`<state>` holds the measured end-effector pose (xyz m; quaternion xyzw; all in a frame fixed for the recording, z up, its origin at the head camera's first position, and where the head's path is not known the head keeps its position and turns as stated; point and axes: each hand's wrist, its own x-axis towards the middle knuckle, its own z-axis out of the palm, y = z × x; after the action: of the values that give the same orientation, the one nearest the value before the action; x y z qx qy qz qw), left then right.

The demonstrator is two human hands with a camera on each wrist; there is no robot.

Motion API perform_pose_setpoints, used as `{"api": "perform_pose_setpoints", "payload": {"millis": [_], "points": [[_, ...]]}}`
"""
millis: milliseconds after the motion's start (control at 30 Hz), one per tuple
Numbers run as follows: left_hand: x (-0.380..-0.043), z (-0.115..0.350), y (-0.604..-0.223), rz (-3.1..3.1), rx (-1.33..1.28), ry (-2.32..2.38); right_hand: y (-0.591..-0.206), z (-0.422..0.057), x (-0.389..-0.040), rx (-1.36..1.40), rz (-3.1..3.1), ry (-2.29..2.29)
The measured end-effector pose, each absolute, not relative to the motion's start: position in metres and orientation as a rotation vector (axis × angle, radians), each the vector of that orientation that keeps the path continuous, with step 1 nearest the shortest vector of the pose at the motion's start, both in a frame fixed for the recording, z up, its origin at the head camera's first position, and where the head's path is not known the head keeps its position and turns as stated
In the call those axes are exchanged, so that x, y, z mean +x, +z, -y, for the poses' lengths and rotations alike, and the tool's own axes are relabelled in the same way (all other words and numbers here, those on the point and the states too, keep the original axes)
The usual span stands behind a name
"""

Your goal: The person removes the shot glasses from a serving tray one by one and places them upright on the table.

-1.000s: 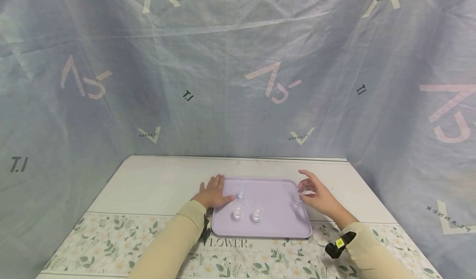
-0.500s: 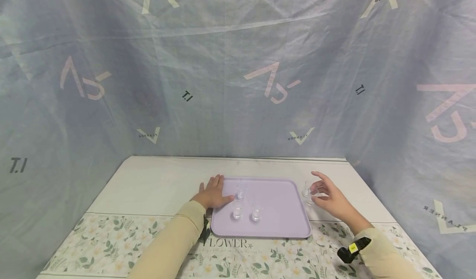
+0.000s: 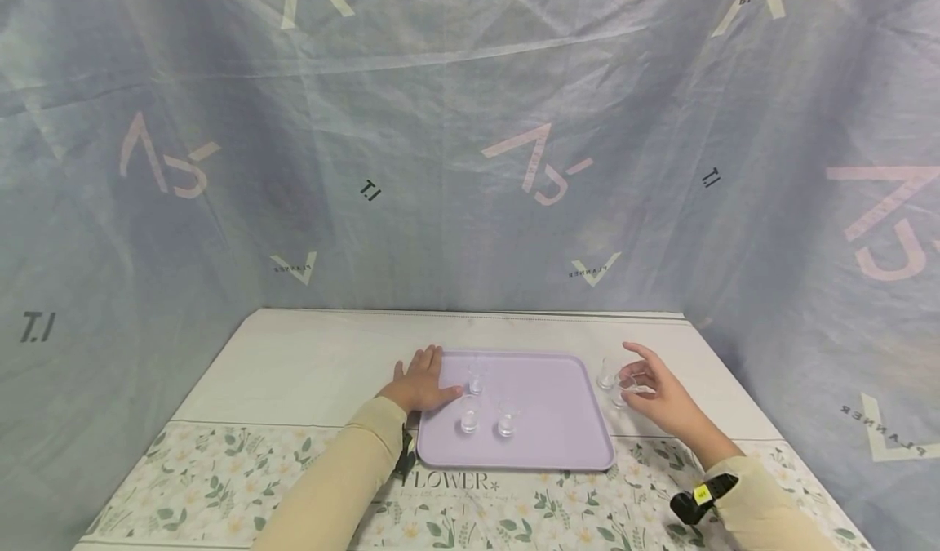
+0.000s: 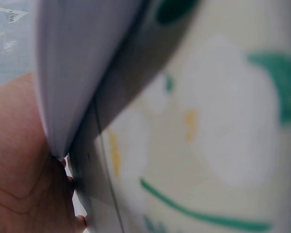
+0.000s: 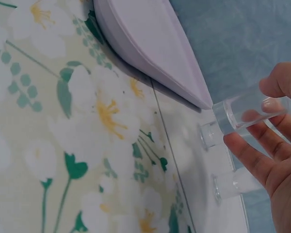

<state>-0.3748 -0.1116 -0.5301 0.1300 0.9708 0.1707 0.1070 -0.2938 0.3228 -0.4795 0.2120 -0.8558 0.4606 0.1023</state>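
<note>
Pinching a small clear cup (image 5: pixel 240 111) to the right of the lilac tray (image 3: pixel 547 420), the right hand (image 3: pixel 657 394) seems just above the tablecloth (image 3: pixel 308 363); the left hand (image 3: pixel 419 384), fingers outstretched, rests on the tray's left edge near three more cups (image 3: pixel 506 425).

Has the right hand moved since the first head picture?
Yes: in the head view, the right hand has moved rightward, away from the purple tray.

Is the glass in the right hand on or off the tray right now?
Off: the head view shows the right hand holding the glass beyond the right edge of the tray.
</note>
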Motion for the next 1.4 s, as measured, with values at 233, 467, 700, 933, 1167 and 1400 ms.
{"api": "perform_pose_setpoints", "payload": {"millis": [233,467,700,933,1167,1400], "points": [[-0.374,0.112,-0.528,-2.863,0.391,0.513,-0.488,-0.323,-0.294,0.611,2.544,1.361],[-0.362,0.110,-0.509,-2.854,0.400,0.517,-0.495,-0.324,-0.292,0.563,2.561,1.349],[-0.352,0.109,-0.497,-2.858,0.407,0.520,-0.503,-0.323,-0.292,0.547,2.553,1.406],[-0.353,0.109,-0.497,-2.852,0.400,0.490,-0.506,-0.323,-0.292,0.497,2.590,1.357],[-0.354,0.110,-0.498,-2.851,0.408,0.491,-0.510,-0.324,-0.293,0.479,2.598,1.326],[-0.357,0.109,-0.502,-2.846,0.389,0.491,-0.510,-0.324,-0.292,0.491,2.603,1.333]]}}
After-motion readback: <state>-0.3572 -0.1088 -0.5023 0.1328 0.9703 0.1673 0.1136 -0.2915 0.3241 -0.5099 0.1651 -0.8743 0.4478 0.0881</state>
